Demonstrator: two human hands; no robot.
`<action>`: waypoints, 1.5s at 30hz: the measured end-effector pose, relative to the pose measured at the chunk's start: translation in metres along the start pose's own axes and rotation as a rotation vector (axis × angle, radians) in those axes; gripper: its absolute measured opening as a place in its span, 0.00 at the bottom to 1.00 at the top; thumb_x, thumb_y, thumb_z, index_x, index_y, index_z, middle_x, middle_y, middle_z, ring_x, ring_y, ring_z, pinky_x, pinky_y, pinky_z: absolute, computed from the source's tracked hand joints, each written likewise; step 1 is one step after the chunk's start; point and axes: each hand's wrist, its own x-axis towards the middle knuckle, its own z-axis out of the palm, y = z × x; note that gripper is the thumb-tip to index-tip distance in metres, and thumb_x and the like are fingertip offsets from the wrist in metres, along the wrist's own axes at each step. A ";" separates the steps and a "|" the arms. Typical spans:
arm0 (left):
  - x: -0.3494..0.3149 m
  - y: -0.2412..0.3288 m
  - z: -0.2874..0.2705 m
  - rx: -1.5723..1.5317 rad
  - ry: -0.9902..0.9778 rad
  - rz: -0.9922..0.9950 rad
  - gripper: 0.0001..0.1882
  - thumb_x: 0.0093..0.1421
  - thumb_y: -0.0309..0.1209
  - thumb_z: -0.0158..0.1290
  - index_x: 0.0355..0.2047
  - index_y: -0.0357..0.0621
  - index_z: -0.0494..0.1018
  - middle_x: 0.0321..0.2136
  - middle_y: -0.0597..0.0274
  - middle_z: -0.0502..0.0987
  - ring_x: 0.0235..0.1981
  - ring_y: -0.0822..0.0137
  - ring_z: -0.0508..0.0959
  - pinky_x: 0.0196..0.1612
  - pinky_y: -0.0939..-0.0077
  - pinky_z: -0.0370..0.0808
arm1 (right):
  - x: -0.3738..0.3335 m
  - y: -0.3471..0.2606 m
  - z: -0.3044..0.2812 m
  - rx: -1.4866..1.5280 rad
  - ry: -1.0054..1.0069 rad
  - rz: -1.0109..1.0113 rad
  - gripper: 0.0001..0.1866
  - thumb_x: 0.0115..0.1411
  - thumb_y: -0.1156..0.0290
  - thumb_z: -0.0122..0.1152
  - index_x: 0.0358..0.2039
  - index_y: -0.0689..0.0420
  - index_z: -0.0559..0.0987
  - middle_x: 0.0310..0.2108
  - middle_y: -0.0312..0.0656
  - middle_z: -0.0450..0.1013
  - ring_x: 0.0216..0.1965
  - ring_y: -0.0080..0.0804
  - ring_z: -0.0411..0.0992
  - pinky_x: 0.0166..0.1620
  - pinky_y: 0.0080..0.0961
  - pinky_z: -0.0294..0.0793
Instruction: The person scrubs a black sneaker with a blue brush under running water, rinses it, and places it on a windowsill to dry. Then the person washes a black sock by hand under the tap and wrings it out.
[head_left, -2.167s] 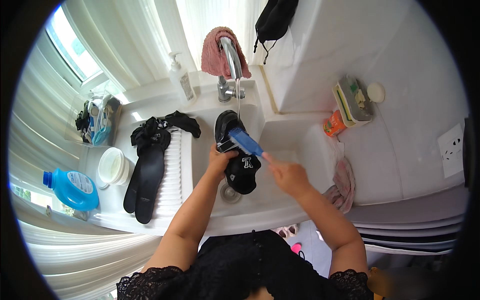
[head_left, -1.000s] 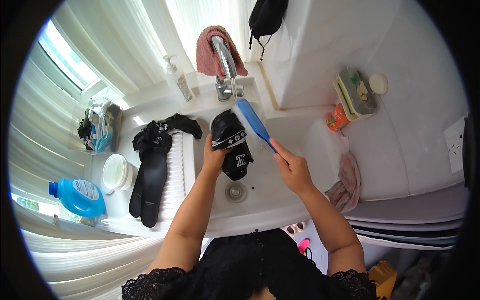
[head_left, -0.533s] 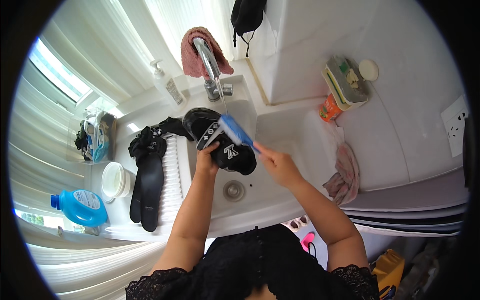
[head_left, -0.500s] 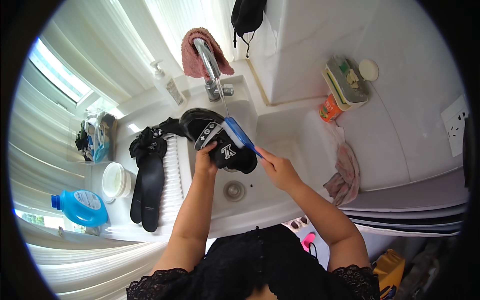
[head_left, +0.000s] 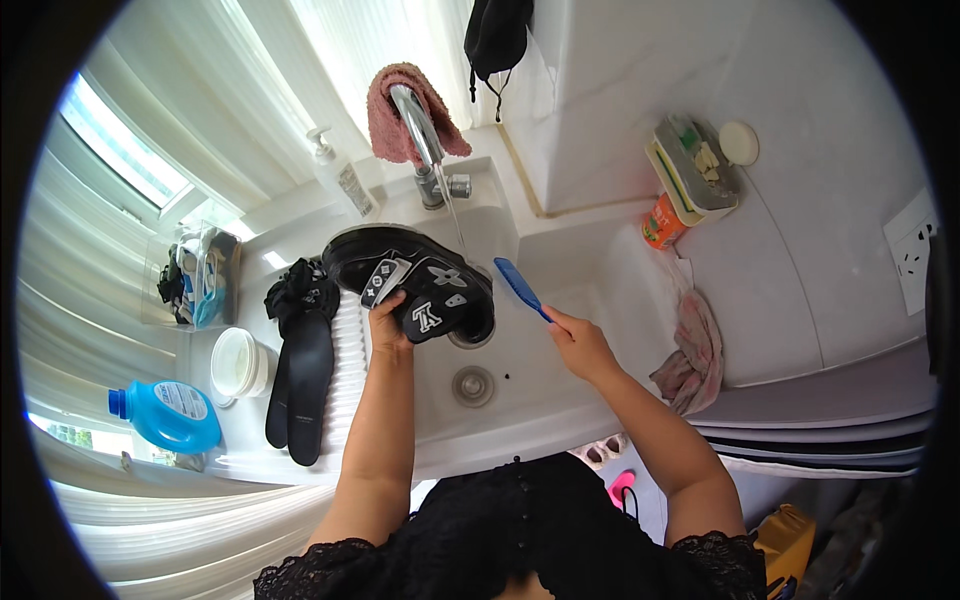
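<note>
Left grip clasps one shoe near two insoles; right grip, one brush.

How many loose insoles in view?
2: left insole beside the white tub, right insole alongside the first. Any inside the black shoe would be hidden.

The shoe is black and glossy, with a white-edged strap and pale appliqué emblems. It is held tilted, long axis running from 10 o'clock to 4 o'clock. The brush is blue, head toward 11 o'clock, handle toward 5 o'clock. It is positioned at 3 o'clock from the shoe, near but apart.
</note>
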 end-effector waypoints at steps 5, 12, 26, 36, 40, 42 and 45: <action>-0.001 -0.003 -0.011 -0.080 -0.066 0.023 0.27 0.42 0.18 0.54 0.47 0.37 0.72 0.44 0.51 0.77 0.47 0.50 0.76 0.55 0.56 0.72 | 0.000 -0.060 0.007 0.062 -0.057 -0.047 0.20 0.64 0.66 0.51 0.56 0.47 0.72 0.32 0.53 0.76 0.31 0.45 0.75 0.38 0.32 0.72; 0.002 0.006 -0.031 -0.073 -0.019 0.046 0.29 0.43 0.21 0.52 0.51 0.36 0.70 0.46 0.48 0.76 0.47 0.46 0.75 0.55 0.50 0.71 | -0.005 0.002 0.003 -0.016 0.026 -0.016 0.20 0.64 0.65 0.50 0.56 0.45 0.72 0.28 0.52 0.75 0.28 0.46 0.73 0.36 0.34 0.71; 0.006 -0.029 0.042 0.006 0.124 0.026 0.24 0.49 0.12 0.50 0.49 0.38 0.70 0.45 0.52 0.75 0.48 0.54 0.75 0.55 0.61 0.72 | 0.013 -0.062 0.011 0.140 0.039 -0.093 0.20 0.65 0.68 0.50 0.57 0.51 0.72 0.19 0.31 0.63 0.23 0.16 0.58 0.29 0.17 0.63; -0.004 -0.023 0.022 -0.174 0.146 -0.121 0.25 0.46 0.19 0.48 0.48 0.34 0.70 0.44 0.46 0.76 0.46 0.47 0.76 0.55 0.55 0.72 | -0.008 -0.046 -0.009 0.270 -0.124 0.020 0.21 0.65 0.69 0.50 0.59 0.51 0.70 0.21 0.30 0.64 0.23 0.17 0.59 0.30 0.17 0.63; -0.001 -0.027 0.030 -0.119 0.077 -0.132 0.26 0.44 0.20 0.49 0.48 0.34 0.70 0.43 0.46 0.77 0.45 0.47 0.77 0.54 0.55 0.73 | 0.006 -0.068 0.001 0.149 -0.005 -0.167 0.21 0.64 0.70 0.51 0.59 0.46 0.71 0.19 0.34 0.64 0.22 0.19 0.59 0.30 0.19 0.64; 0.008 -0.019 0.026 -0.073 0.082 -0.053 0.26 0.43 0.20 0.49 0.48 0.33 0.70 0.43 0.46 0.77 0.45 0.46 0.77 0.54 0.54 0.73 | -0.003 -0.061 -0.001 0.137 0.009 -0.165 0.21 0.64 0.71 0.51 0.58 0.49 0.71 0.19 0.34 0.63 0.22 0.19 0.58 0.29 0.19 0.64; 0.015 0.002 0.018 -0.103 0.066 0.007 0.25 0.45 0.23 0.49 0.48 0.34 0.71 0.43 0.46 0.77 0.45 0.46 0.77 0.54 0.53 0.73 | -0.028 -0.005 -0.014 0.061 -0.029 -0.015 0.21 0.64 0.71 0.51 0.58 0.50 0.71 0.19 0.33 0.64 0.22 0.19 0.58 0.29 0.19 0.64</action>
